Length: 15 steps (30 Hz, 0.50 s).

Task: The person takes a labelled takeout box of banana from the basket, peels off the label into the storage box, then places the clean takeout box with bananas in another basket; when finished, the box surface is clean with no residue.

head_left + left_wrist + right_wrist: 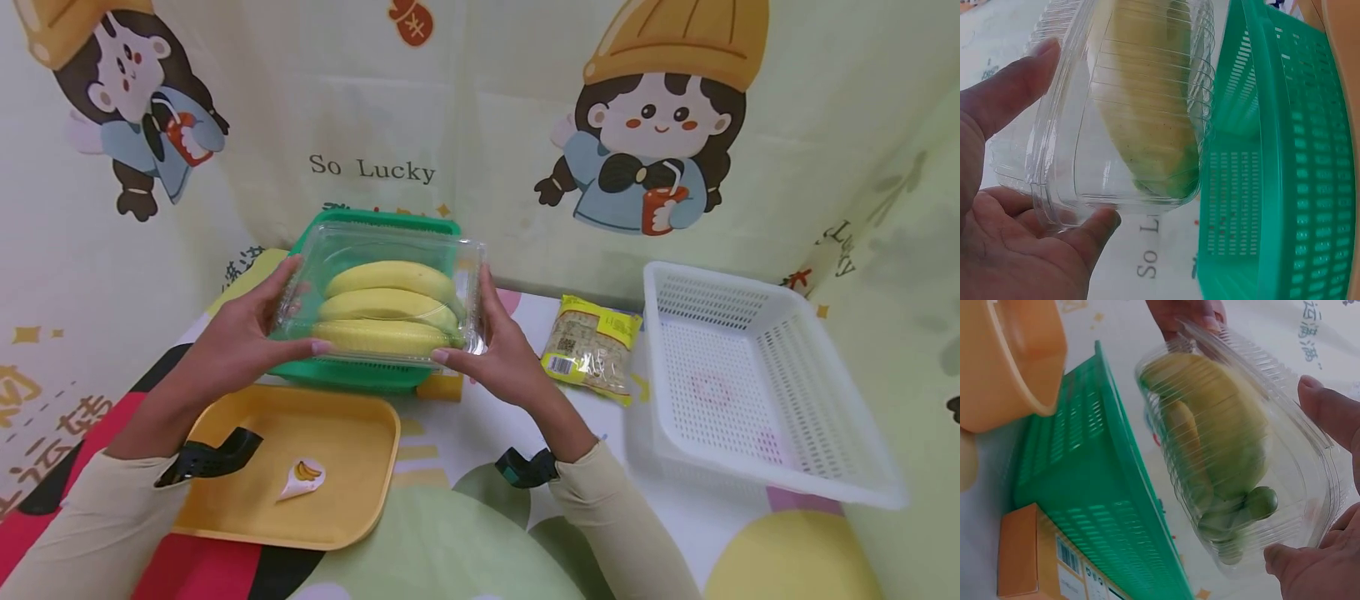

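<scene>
A clear plastic clamshell box with a bunch of bananas inside is held up in the air by both hands. My left hand grips its left end, thumb at the near edge. At the right end, my right hand holds it with the thumb in front and fingers along the side. The lid is closed over the fruit. Directly below stands a green perforated basket, mostly hidden by the box in the head view; the right wrist view shows the box apart from the basket rim.
An orange tray with a banana sticker lies at the near left. A small cardboard box stands beside the basket. Right of it are a yellow-labelled bag of grain-like food and a white perforated basket. A printed curtain hangs behind.
</scene>
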Tool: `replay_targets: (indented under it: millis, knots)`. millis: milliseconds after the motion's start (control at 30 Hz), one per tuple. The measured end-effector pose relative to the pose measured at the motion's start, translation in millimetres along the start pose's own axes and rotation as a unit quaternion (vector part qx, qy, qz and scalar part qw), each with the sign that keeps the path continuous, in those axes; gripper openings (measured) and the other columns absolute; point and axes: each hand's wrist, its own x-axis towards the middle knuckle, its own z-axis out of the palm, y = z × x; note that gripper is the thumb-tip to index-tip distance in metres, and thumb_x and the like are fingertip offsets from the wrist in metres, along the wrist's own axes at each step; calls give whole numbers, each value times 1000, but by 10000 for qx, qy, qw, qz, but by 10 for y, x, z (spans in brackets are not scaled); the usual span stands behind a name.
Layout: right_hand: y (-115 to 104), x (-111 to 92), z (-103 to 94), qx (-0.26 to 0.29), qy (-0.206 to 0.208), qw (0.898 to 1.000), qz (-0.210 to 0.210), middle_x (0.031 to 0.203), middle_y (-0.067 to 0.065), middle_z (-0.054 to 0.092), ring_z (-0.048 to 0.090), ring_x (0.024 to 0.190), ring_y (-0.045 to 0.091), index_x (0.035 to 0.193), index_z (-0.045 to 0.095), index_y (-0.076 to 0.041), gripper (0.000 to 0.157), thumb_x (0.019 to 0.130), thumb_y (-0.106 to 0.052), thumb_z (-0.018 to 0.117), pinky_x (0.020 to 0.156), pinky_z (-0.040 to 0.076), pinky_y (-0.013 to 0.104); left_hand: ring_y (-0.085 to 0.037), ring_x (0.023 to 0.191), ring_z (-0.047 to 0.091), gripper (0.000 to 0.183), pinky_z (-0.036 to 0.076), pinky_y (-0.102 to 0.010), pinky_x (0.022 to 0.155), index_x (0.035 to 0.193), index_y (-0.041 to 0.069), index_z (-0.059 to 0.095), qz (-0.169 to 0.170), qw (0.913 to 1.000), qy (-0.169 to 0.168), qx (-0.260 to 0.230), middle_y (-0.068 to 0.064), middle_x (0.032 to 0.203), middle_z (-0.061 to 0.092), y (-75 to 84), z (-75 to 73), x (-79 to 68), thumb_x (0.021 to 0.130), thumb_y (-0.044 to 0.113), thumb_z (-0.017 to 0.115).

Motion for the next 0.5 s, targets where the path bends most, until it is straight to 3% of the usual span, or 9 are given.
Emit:
replay_targets:
  millis: [100,333,500]
  knots:
    - [45,60,42,17,-105,9999,66,162,1,6,22,144,17,156,-9,-13,110,85,-3,75,108,33,34,-36,133,40,98,48,-12,75,155,41,10,-66,10000,54,-18,-12,152,36,-51,-31,14,85,30,77]
    - [372,260,146,-34,-134,9999,-81,163,2,0,16,146,20,155,-11,-16,113,85,-10,77,111,27,30,-42,139,27,98,43,-11,79,154,44,5,-135,9999,36,-2,-9,159,21,-239,-116,51,88,27,75]
    - [456,348,208,-385,-207,9989,-196,162,-6,-8,10,146,15,154,-17,-20,119,84,-18,79,112,24,30,-44,140,25,98,43,-9,79,155,43,4,-229,9996,-30,-163,-10,160,18,-364,-145,65,89,24,74]
